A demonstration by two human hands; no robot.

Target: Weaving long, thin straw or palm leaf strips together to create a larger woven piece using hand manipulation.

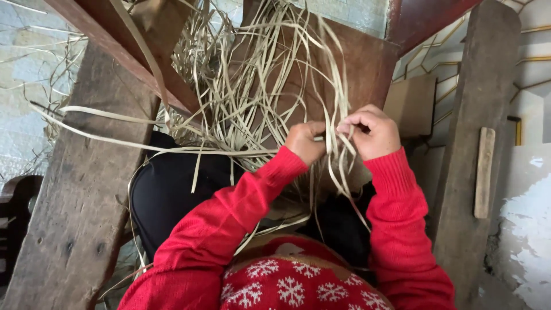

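- We see a bundle of pale, flat straw strips (258, 86) at the centre of the view, fanning out loosely in a tangle towards the top and hanging down between the two hands.
- Our left hand (306, 140) is curled closed, pinching a few strips between thumb and fingers, just beside the right hand.
- Our right hand (372, 132) is also closed into a loose fist, its fingertips gripping the same strips where they cross between both hands.
- Some strips trail down past the hands over a black lap (172, 189); one long strip runs off sideways to the left edge of the view.
- Both arms wear red knitted sleeves (229, 218), and a red jumper with white snowflakes (293, 284) fills the bottom of the view.
- A worn wooden plank (80, 195) leans on the left, and a second wooden post (470, 143) stands on the right with a small wooden peg (484, 172) fixed to it.
- Reddish wooden beams (132, 51) cross above, behind the straw.
- A pale, patchy wall (525, 229) shows at the far right.
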